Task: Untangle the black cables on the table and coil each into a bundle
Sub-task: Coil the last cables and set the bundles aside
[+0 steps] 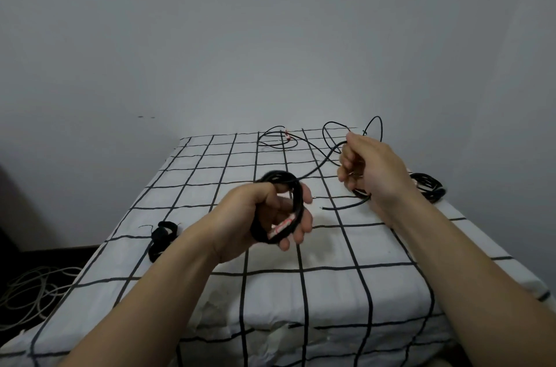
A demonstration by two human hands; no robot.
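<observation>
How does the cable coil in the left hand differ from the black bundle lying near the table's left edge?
The held coil is up in the left hand; the lying bundle rests untouched on the checked cloth. The held coil trails a strand to the right hand and shows a pale label; the lying bundle shows neither. Both are black.

L forearm (168,273) & R forearm (469,249) bare to frame edge; L grip (255,210), R grip (370,168) bare too.
</observation>
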